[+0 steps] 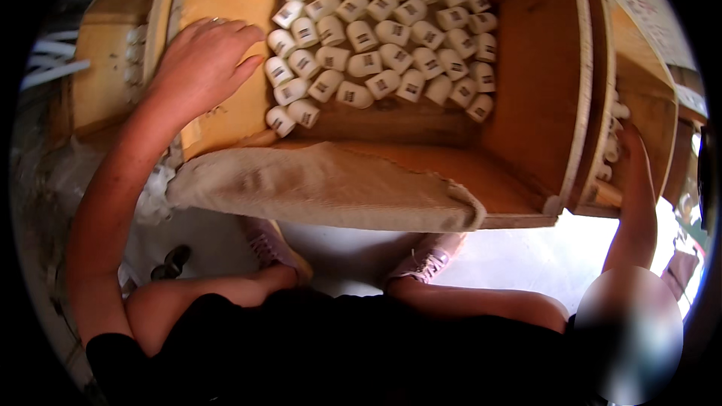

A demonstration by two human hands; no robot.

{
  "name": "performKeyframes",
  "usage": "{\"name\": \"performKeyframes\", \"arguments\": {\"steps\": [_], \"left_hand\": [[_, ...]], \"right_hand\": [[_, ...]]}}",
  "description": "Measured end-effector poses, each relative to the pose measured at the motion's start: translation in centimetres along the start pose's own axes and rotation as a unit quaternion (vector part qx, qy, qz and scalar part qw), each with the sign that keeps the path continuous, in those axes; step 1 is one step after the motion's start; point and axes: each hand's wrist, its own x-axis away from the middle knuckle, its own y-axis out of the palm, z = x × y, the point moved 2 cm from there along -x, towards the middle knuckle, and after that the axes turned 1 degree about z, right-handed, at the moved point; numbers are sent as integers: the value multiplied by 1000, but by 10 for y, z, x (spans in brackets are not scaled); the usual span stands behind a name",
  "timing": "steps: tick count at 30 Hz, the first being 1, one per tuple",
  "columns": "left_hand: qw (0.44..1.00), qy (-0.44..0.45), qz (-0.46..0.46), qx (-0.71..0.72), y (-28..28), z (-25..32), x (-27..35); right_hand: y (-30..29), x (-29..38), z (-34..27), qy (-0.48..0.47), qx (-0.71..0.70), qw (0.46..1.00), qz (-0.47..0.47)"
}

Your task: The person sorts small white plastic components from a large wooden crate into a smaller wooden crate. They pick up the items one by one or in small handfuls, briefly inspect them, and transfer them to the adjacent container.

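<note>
Inside the large wooden box (538,84) before me lie many white, round-ended pieces (361,35) with dark print, set in loose rows. My left hand (217,62) is over the box's left wall, beside the leftmost pieces, its thumb and fingers apart with nothing seen between them. A ring is on one finger. At the far right, my right hand (629,132) reaches into a narrower wooden box (648,84), next to small white pieces (612,146). Its fingers are mostly hidden, so its hold is unclear.
A beige cloth (333,189) hangs over the near edge of the large box. Another wooden compartment (104,67) stands at the left, with white strips (53,65) beyond it. Clear plastic (155,194) lies by the near left corner. My shoes are on the floor below.
</note>
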Motion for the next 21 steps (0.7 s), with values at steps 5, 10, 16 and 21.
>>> {"name": "performKeyframes", "arguments": {"steps": [5, 10, 16, 21], "left_hand": [[1000, -27, -7, 4, 4, -1, 6], [998, -45, -40, 2, -3, 4, 1], [999, -47, -27, 0, 3, 0, 3], [1000, -22, -11, -2, 1, 1, 2]], "right_hand": [[4, 16, -15, 6, -25, 1000, -7], [1, 27, -20, 5, -76, 997, -7], [-20, 77, -16, -10, -179, 984, 18], [-56, 140, -40, -58, -275, 950, 135]]}}
